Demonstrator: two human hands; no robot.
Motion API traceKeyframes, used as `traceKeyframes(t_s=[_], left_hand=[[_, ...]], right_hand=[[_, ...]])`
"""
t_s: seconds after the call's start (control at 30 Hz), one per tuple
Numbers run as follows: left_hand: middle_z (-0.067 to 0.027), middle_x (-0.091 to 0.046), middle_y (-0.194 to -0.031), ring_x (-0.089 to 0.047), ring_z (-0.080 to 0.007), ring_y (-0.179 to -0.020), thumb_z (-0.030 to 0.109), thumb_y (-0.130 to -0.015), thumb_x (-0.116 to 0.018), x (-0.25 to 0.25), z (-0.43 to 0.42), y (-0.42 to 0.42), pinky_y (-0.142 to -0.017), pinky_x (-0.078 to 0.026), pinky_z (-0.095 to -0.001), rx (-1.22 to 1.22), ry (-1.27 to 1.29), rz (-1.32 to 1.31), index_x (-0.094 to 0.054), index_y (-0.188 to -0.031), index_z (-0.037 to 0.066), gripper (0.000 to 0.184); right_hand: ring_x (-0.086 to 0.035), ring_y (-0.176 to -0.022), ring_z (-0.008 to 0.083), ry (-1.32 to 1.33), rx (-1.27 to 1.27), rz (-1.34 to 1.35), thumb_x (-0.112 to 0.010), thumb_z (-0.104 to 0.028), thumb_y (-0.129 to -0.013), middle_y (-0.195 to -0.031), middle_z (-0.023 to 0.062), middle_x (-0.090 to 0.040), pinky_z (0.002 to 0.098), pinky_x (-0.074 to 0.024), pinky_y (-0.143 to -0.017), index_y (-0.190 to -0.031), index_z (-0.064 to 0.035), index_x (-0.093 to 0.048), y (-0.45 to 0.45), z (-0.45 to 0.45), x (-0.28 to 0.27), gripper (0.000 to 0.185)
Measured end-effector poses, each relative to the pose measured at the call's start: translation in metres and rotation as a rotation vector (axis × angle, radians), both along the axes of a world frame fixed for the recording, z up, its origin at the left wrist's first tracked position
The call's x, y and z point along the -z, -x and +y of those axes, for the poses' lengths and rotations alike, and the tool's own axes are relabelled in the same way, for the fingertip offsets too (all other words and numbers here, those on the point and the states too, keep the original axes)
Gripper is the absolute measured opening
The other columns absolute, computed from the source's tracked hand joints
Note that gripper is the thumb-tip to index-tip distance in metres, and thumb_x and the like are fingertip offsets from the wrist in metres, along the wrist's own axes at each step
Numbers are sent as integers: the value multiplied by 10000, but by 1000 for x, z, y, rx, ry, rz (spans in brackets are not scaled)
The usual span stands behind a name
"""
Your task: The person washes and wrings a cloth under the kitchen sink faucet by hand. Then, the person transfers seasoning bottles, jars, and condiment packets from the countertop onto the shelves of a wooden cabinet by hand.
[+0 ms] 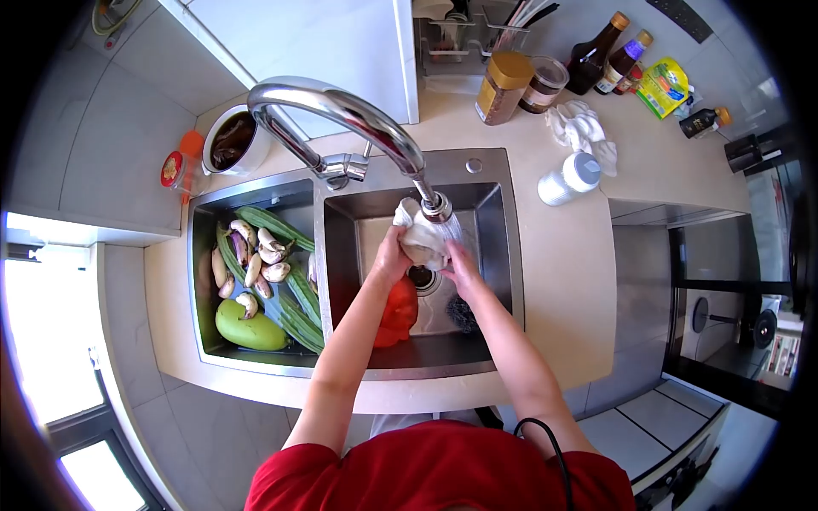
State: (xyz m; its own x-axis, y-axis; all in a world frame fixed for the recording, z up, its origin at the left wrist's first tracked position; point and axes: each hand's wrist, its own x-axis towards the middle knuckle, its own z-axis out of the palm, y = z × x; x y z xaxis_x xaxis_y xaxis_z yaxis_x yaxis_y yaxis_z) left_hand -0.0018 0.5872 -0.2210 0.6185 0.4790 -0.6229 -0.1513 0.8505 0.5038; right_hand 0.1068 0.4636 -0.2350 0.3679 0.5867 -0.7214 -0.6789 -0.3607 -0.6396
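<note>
Both hands hold a wet, bunched white cloth (421, 242) beneath the faucet (366, 119), in the right basin (501, 255) of the sink. Water runs from the spout onto the cloth. My left hand (392, 255) grips its left side, and my right hand (462, 264) has its right side. Under the hands shows the drain (422, 279), partly covered. A red plastic bag (397, 315) lies by my left forearm, and a dark scouring pad (461, 315) is near my right wrist.
In the left basin lie ridge gourds (274, 226), garlic bulbs (276, 272) and a large green melon-like vegetable (250, 326). A pot of dark liquid (236, 141) stands behind it. To the right are a white bottle (568, 179), another white cloth (584, 132), jars (503, 87) and sauce bottles (596, 53).
</note>
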Motion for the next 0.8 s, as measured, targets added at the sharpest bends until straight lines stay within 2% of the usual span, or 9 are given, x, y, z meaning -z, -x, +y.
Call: traceKeyframes(t_s=[0.17,0.33,0.47,0.5,0.53,0.6,0.67,0.73,0.8], left_hand=[[-155,-526,-1166,-559,-286,-1026,244,-918,-385,23,-4,-3,-891,-456,-459,74,-33,127,-437,-1215,1,386],[-138,-560,-1115,-572,-262,-981,260,-924,-397,53,-20,-23,-842,-486,-427,-39,-260,304,-491,-1149,23,340],[-104,-595,-1051,-568,-225,-970,315,-933,-379,56,-29,-45,-857,-472,-379,-7,194,-192,-535,-1088,52,343],[-89,-591,-1067,-560,-208,-984,341,-938,-369,71,-31,-45,-869,-461,-363,37,203,-341,-534,-1092,57,363],[-90,-592,-1062,-558,-204,-989,342,-940,-356,36,-46,-53,-878,-455,-361,-55,128,41,-534,-1091,52,373],[-95,-584,-1068,-552,-203,-999,280,-944,-334,-4,-61,-59,-884,-447,-357,-11,-55,248,-527,-1110,36,352],[-96,-590,-1033,-567,-212,-951,247,-932,-368,7,-59,-61,-838,-464,-363,-94,-7,153,-534,-1097,32,318],[-95,-604,-978,-579,-218,-888,197,-913,-400,5,-42,-56,-777,-478,-381,43,-51,295,-566,-1023,28,261],[-87,-605,-873,-578,-210,-775,208,-904,-408,56,-34,-53,-669,-484,-357,110,-149,216,-582,-943,38,246]], right_hand=[[-584,-833,152,-162,329,-106,-503,-418,-907,-930,72,-611,284,-459,-772,-1063,-11,-580,-25,-5,26,442],[-602,-823,165,-145,194,-77,-577,-501,-833,-981,90,-616,308,-483,-757,-1093,14,-547,-18,2,-25,578],[-586,-962,283,17,-152,-1025,-652,-399,-794,-1021,191,-601,342,-439,-840,-1124,-14,-499,21,21,13,530],[-559,-930,432,92,-183,-1090,-589,-406,-832,-1039,282,-562,439,-442,-852,-1167,73,-442,14,27,-7,602],[-559,-930,432,86,-180,-1087,-589,-406,-832,-1039,282,-562,439,-442,-852,-1167,73,-442,3,34,-9,602],[-536,-1005,431,136,-105,-1220,-526,-303,-889,-1106,267,-546,433,-426,-883,-1200,49,-441,-21,38,-9,477],[-502,-1074,410,-63,95,-1093,-464,-234,-923,-1153,245,-528,428,-404,-920,-1219,10,-443,-16,38,23,384],[-483,-1105,386,-31,-167,-857,-453,-215,-928,-1214,233,-489,409,-392,-943,-1239,-23,-437,10,18,6,366],[-521,-1052,379,-146,-92,-1056,-436,-227,-938,-1147,231,-530,401,-409,-919,-1222,-15,-442,31,7,-2,354]])
